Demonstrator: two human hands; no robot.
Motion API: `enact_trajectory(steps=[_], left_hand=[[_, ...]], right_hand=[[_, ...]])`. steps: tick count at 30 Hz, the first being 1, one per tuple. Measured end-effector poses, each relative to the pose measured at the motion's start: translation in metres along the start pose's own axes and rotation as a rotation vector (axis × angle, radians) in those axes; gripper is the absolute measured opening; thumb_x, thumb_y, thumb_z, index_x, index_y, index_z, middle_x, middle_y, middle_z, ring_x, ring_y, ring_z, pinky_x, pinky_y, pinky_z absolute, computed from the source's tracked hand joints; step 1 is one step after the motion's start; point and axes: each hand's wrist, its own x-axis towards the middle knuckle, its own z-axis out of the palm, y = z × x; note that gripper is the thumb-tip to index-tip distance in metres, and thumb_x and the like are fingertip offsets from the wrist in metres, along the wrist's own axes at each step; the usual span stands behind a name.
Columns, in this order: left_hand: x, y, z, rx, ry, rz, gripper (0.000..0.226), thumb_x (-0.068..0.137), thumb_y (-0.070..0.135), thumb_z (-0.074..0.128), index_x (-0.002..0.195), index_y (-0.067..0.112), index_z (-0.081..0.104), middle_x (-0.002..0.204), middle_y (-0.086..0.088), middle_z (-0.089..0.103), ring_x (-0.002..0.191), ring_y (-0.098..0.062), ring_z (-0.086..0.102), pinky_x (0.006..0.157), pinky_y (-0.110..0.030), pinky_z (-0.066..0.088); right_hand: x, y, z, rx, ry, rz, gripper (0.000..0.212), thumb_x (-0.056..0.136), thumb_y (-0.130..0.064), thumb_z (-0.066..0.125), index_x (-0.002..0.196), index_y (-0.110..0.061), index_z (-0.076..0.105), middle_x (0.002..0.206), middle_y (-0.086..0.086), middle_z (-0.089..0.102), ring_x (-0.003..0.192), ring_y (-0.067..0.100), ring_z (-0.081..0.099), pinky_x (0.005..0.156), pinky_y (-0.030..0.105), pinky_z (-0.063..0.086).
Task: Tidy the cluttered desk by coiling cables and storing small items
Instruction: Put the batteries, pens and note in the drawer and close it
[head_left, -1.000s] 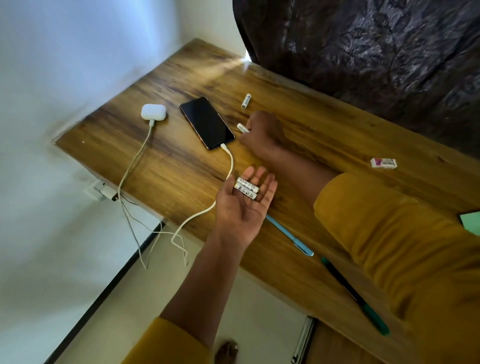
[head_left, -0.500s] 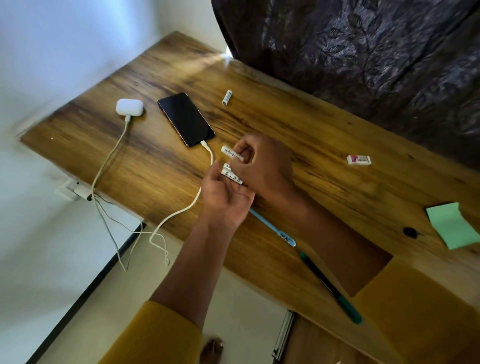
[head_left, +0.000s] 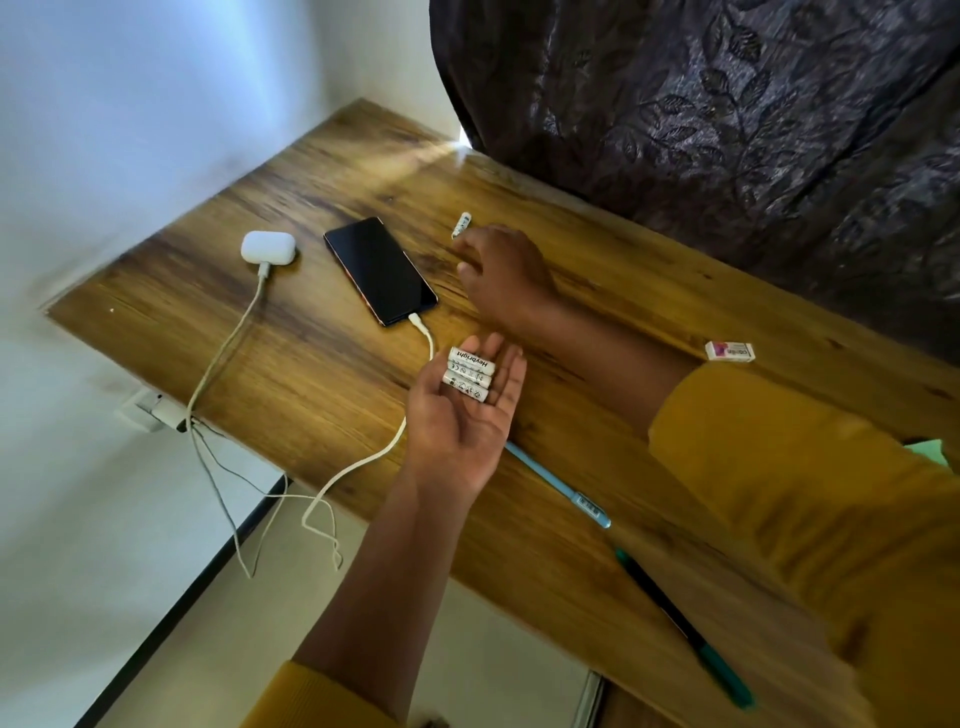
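My left hand (head_left: 457, 415) lies palm up over the wooden desk (head_left: 311, 364), and three white batteries (head_left: 469, 374) rest side by side across its straight fingers. Farther back, my right hand (head_left: 504, 275) reaches over the desk with its fingertips just short of a fourth white battery (head_left: 461, 224) lying loose; that hand holds nothing. A black phone (head_left: 381, 270) lies left of it with a white cable (head_left: 395, 436) plugged in. The white earbud case (head_left: 268, 246) has its own cable (head_left: 223, 353) running off the desk edge.
A light blue pen (head_left: 558, 486) and a black-and-green pen (head_left: 685, 631) lie near the front edge. An eraser (head_left: 730, 351) sits at the right, a green sticky note (head_left: 927, 449) peeks past my sleeve. A dark curtain (head_left: 727, 104) hangs behind the desk.
My right hand set a third battery into my left palm, then moved back across the desk toward the last loose battery. My left hand opened flat again.
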Motion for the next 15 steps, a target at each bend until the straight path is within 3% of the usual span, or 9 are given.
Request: enact_trajectory(steps=[4, 8, 15], left_hand=[[0.003, 0.000, -0.008, 0.034, 0.001, -0.011, 0.044, 0.111, 0.030, 0.040, 0.137, 0.000, 0.057, 0.128, -0.025, 0.069, 0.123, -0.043, 0.065, 0.115, -0.053, 0.044], [0.001, -0.001, -0.016, 0.059, -0.011, -0.025, 0.044, 0.111, 0.030, 0.038, 0.137, 0.000, 0.057, 0.129, -0.025, 0.069, 0.123, -0.042, 0.065, 0.115, -0.053, 0.044], [-0.002, 0.000, -0.022, 0.066, -0.006, -0.037, 0.043, 0.111, 0.030, 0.040, 0.138, 0.000, 0.056, 0.131, -0.025, 0.068, 0.125, -0.043, 0.064, 0.116, -0.053, 0.043]], right_hand=[[0.037, 0.006, 0.019, -0.089, -0.067, 0.020, 0.036, 0.098, -0.018, 0.052, 0.132, -0.020, 0.065, 0.129, 0.017, 0.064, 0.120, 0.035, 0.059, 0.093, 0.033, 0.048], [0.060, 0.014, 0.027, -0.163, -0.127, 0.033, 0.040, 0.103, -0.028, 0.050, 0.141, -0.022, 0.059, 0.143, 0.019, 0.050, 0.132, 0.036, 0.048, 0.108, 0.040, 0.046], [0.051, 0.026, 0.027, -0.215, -0.023, 0.067, 0.018, 0.096, -0.012, 0.056, 0.104, -0.016, 0.072, 0.125, 0.011, 0.063, 0.115, 0.030, 0.060, 0.092, 0.036, 0.051]])
